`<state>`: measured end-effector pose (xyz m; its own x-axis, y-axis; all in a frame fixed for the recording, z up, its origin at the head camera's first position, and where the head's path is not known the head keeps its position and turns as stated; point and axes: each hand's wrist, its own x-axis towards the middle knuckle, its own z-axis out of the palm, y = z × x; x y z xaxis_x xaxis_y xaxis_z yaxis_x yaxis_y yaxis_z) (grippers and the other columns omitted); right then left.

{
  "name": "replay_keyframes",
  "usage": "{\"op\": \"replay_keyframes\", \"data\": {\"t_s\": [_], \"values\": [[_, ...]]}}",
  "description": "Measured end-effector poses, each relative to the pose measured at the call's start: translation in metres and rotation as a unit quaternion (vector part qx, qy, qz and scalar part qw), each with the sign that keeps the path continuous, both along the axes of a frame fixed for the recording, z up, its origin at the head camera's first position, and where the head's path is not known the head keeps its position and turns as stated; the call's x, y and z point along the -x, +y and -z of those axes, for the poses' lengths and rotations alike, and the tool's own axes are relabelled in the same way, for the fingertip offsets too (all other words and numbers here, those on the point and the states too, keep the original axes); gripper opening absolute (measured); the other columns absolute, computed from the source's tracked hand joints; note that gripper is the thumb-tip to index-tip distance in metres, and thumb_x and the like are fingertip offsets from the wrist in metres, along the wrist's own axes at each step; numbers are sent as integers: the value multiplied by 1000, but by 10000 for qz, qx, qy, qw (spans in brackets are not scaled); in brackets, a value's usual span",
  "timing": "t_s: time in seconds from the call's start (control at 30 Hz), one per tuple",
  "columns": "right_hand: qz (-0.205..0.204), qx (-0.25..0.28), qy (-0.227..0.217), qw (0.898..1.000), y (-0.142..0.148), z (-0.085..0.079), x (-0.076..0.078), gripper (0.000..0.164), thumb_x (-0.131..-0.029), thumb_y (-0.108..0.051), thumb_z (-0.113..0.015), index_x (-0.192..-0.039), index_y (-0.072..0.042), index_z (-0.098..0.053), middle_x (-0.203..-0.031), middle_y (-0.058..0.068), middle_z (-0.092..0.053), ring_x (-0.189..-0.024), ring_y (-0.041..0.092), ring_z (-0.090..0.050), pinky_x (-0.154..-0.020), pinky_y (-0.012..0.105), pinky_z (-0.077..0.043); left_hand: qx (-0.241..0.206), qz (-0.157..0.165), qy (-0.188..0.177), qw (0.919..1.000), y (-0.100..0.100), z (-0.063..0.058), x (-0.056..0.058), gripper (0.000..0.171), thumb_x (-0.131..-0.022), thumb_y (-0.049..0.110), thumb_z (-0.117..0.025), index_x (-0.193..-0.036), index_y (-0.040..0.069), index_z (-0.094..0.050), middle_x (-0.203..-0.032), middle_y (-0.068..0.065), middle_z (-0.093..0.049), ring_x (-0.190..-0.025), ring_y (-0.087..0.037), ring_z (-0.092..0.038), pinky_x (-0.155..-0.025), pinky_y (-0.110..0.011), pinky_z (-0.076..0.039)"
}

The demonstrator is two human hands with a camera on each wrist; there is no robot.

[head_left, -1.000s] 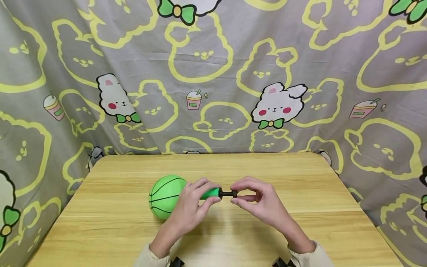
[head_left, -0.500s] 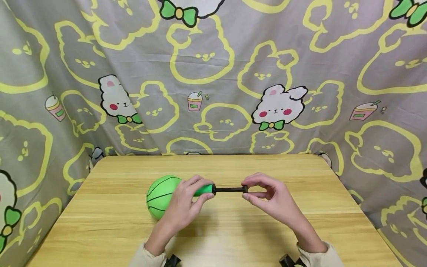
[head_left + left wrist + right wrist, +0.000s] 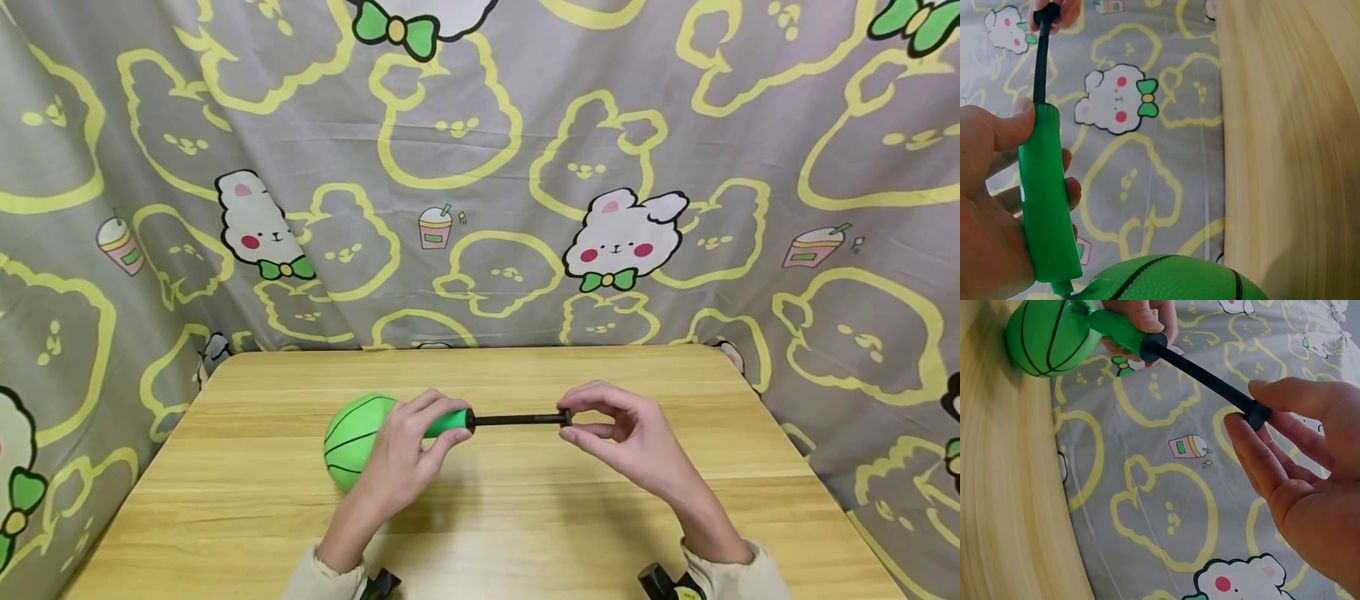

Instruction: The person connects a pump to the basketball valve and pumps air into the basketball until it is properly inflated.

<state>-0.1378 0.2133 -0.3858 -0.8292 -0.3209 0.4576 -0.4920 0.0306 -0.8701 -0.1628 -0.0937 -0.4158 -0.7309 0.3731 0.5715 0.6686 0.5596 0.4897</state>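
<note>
My left hand grips the green barrel of a small hand pump, fingers wrapped round it. The barrel's far end meets a green ball with black basketball lines, joined at a short nozzle in the left wrist view. Out of the barrel's black cap reaches a long black rod, drawn well out toward the right. With thumb and fingertips my right hand pinches the black knob at the rod's end. The left hand partly hides the ball and barrel in the head view.
Beneath the hands is a light wood-grain table. A grey curtain with yellow outlines and white cartoon animals hangs behind the table and along both sides. Dark wrist devices show at the cuffs.
My right hand has moved right, drawing the pump's black rod much farther out of the barrel. My left hand, the barrel and the ball have shifted slightly left.
</note>
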Motion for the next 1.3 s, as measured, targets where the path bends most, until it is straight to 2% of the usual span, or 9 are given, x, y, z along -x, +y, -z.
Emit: {"op": "replay_keyframes", "data": {"t_s": [0.1, 0.3, 0.53, 0.7, 1.0, 1.3], "values": [[-84, 145, 123, 9998, -1, 1, 0, 30, -82, 17, -77, -111, 9, -70, -109, 23, -66, -103, 26, -68, -80, 44, -58, -44, 33, 7, 10000, 2, 0, 0, 24, -93, 29, -75, -114, 18, -74, -103, 12, -67, -91, -6, -63, -78, -33, -43], [-108, 300, 86, 9995, -10, 8, 2, 31, -81, 16, -78, -109, 5, -73, -106, 23, -69, -101, 25, -70, -79, 44, -59, -186, 114, 159, 9996, 7, 1, -1, 21, -91, 26, -78, -110, 17, -75, -94, 14, -61, -82, -3, -57, -75, -31, -39], [-52, 335, 62, 9994, -20, 14, 1, 29, -81, 15, -78, -110, 10, -72, -105, 29, -67, -101, 24, -70, -78, 43, -59, -114, 169, 255, 9995, 16, 3, -5, 21, -91, 27, -77, -110, 17, -75, -93, 13, -58, -81, -1, -57, -73, -30, -37], [11, 316, 39, 9995, -28, 17, 1, 30, -82, 12, -78, -111, 3, -75, -106, 28, -68, -101, 25, -70, -78, 42, -59, -75, 150, 208, 9996, 20, 3, -8, 21, -91, 26, -78, -110, 18, -75, -93, 13, -58, -79, -1, -56, -72, -30, -37], [47, 304, 49, 9995, -39, 24, -1, 30, -83, 11, -78, -112, 2, -75, -107, 16, -71, -103, 28, -70, -78, 42, -59, -48, 170, 36, 9998, 25, 4, -13, 21, -92, 27, -77, -110, 18, -74, -96, 14, -59, -82, -1, -56, -73, -30, -38], [26, 289, 189, 9994, -52, 32, -1, 29, -82, 9, -80, -110, 2, -75, -105, 19, -71, -99, 24, -72, -78, 41, -59, 17, 243, 242, 9994, 30, 7, -16, 22, -92, 30, -75, -109, 15, -75, -95, 12, -59, -81, -1, -57, -73, -29, -37]]}}
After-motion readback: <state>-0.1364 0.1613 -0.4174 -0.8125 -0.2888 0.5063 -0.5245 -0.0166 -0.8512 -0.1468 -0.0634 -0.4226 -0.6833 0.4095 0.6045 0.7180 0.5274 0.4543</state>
